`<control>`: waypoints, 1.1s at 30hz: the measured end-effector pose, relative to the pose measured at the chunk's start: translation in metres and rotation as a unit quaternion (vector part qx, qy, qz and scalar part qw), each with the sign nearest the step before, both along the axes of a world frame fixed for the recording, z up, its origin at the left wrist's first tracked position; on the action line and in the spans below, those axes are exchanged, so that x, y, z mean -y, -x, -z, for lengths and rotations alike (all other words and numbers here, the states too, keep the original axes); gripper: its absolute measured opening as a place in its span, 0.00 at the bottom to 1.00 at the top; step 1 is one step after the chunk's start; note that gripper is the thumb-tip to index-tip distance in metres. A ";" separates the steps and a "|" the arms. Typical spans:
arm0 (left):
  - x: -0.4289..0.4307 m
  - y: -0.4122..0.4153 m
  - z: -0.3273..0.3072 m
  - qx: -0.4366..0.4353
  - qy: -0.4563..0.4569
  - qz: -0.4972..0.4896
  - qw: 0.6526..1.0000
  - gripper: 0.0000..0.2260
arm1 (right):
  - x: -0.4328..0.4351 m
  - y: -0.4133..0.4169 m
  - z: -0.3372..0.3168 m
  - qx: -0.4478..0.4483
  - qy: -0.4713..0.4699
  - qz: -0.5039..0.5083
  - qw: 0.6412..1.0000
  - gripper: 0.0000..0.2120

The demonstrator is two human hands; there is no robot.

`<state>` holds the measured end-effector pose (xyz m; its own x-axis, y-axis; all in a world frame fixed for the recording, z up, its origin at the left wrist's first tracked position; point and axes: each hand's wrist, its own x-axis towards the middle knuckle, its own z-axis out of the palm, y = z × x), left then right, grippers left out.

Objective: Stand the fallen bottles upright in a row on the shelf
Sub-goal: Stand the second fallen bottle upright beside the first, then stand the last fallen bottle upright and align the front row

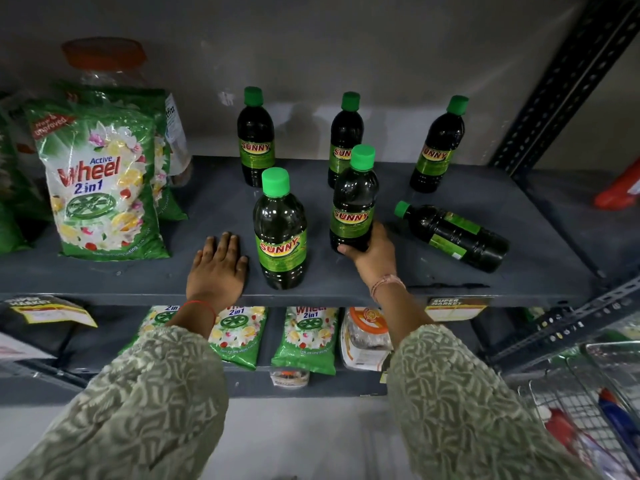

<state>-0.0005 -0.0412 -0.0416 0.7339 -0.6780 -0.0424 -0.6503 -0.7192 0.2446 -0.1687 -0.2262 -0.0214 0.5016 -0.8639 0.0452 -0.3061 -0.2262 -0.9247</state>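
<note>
Several dark bottles with green caps and "Sunny" labels are on the grey shelf. Three stand upright along the back: one at the left, one in the middle, one at the right. A fourth bottle stands near the front edge. My right hand is shut on the base of an upright bottle just right of it. One bottle lies on its side at the right, cap pointing left. My left hand rests flat on the shelf, fingers apart, holding nothing.
Green "Wheel" detergent bags stand at the shelf's left, with a clear orange-lidded jar behind. A perforated metal upright bounds the right side. More detergent bags sit on the lower shelf. A wire basket is at lower right.
</note>
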 end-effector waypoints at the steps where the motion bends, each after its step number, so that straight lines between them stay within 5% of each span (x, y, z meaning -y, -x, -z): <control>1: 0.000 0.000 0.000 -0.002 -0.003 0.001 1.000 0.24 | -0.008 0.007 0.000 -0.006 0.006 -0.005 1.000 0.27; 14: -0.003 0.008 -0.003 -0.005 -0.005 0.045 0.999 0.23 | -0.050 0.046 0.004 -0.020 0.018 -0.037 0.999 0.27; 19: -0.002 0.011 -0.003 -0.011 0.002 0.034 0.999 0.23 | -0.047 0.064 -0.005 0.016 0.067 -0.010 0.998 0.43; 23: -0.001 0.013 -0.001 -0.012 0.013 0.024 1.000 0.23 | 0.027 0.091 -0.046 -0.232 0.265 0.027 0.936 0.42; 26: 0.000 0.013 0.001 -0.007 0.013 0.018 1.000 0.23 | 0.091 0.099 -0.069 -0.452 0.227 -0.006 0.863 0.49; 29: 0.000 0.012 0.003 -0.004 0.015 0.013 1.000 0.23 | 0.116 0.100 -0.067 -0.492 0.122 -0.061 0.860 0.46; 33: 0.001 0.012 0.002 -0.001 0.018 0.012 1.000 0.22 | 0.124 0.095 -0.052 -0.461 0.140 -0.015 0.876 0.42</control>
<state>-0.0129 -0.0418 -0.0439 0.7169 -0.6969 -0.0181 -0.6674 -0.6935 0.2713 -0.2640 -0.3500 0.0303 0.4585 -0.8696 -0.1830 -0.8839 -0.4250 -0.1953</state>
